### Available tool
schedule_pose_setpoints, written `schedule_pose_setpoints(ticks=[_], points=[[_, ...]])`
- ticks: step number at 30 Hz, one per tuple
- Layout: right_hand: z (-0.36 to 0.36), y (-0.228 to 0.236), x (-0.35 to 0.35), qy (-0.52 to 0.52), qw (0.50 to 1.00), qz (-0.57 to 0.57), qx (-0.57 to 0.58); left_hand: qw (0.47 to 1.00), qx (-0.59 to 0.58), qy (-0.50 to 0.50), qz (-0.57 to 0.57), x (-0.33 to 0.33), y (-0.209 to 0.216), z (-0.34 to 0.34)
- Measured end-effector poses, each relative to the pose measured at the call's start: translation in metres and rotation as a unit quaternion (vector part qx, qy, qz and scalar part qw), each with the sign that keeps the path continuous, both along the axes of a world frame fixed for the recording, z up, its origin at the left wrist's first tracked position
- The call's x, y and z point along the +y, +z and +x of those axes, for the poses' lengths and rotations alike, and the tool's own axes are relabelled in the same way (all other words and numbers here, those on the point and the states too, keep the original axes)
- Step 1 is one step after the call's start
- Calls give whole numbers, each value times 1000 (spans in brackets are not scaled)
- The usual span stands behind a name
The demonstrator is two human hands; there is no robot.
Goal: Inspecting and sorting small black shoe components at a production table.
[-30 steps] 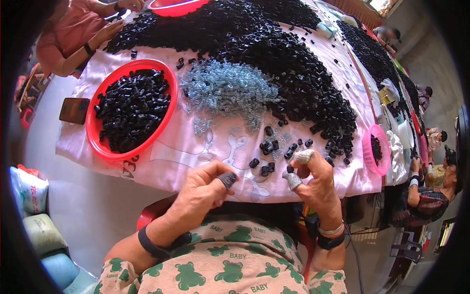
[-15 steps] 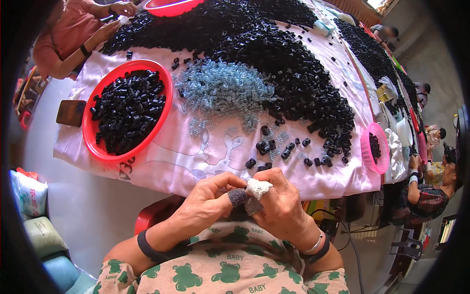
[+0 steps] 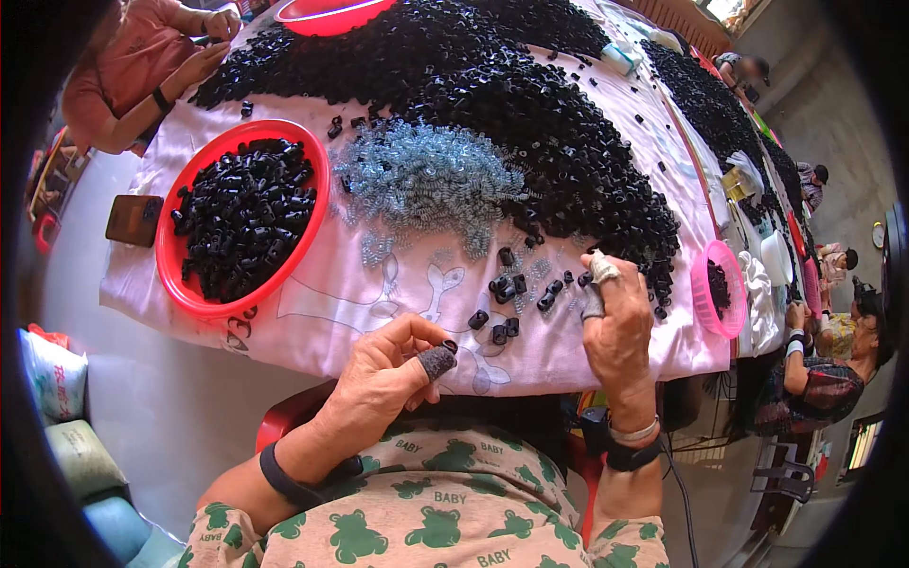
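My left hand [image 3: 379, 374] is near the table's front edge, thumb and index finger pinching a small black plastic part [image 3: 450, 347] with a round opening. A dark grey wrap covers that thumb. Farther right, my right hand [image 3: 620, 327] reaches over the cloth to the loose black parts, with white and grey wraps on its fingers. Its index finger and thumb are around a small black piece [image 3: 585, 278]; how firmly they grip is hard to see. Several black parts [image 3: 500, 334] lie between my hands. Behind them are a heap of clear bluish coil springs [image 3: 426, 175] and a large heap of black parts [image 3: 578, 142].
A red basin [image 3: 164, 241] full of black parts stands left, beside a phone [image 3: 133, 220]. A pink basket [image 3: 705, 303] sits at the right edge. Another red basin [image 3: 336, 21] is at the back. A person [image 3: 128, 71] works at far left; others are along the right.
My hands were together at the table edge. The right has moved away, forward and right, to the loose black parts; the left has shifted slightly and still pinches a black part.
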State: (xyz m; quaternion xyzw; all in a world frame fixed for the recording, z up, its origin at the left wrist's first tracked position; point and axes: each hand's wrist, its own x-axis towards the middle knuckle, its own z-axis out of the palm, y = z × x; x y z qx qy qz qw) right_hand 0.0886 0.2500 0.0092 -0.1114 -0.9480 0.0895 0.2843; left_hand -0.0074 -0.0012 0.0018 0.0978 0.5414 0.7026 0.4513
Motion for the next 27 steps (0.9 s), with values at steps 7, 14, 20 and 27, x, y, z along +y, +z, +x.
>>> schedule_pose_setpoints(ticks=[7,14,20,27], points=[[7,-12,16,-29,994,43,-101,1000,-7,-18,-19,0,-2,-3],[1,1,12,-44,996,30,-76,1000,-5,-11,-18,-1,-1,-4],[-23,10,16,-5,995,11,-98,1000,-10,-15,-21,-3,3,-5],[-62,10,29,-58,967,-10,-249,999,-10,-21,-27,-4,5,-7]])
